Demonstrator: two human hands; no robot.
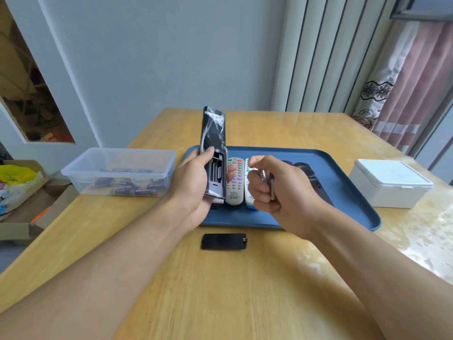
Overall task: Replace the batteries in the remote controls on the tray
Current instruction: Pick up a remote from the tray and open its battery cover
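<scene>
Print on the dark blue batteries (133,191) in the clear bin (117,170) and on the remote keypads is too small to read.

The left hand (193,185) grips the black remote (213,153) upright above the left end of the blue tray (343,192), thumb on its near edge, fingers wrapped behind. The battery bay faces the camera, uncovered; its contents cannot be made out.

The right hand (272,185) is curled into a fist around silvery cylinders, apparently batteries (268,182), just right of the black remote.

Two light-coloured remotes (235,185) lie side by side on the tray between the hands. The black battery cover (224,241) lies on the wooden surface (245,290) just in front of the tray. A closed white box (389,182) stands right of the tray.
</scene>
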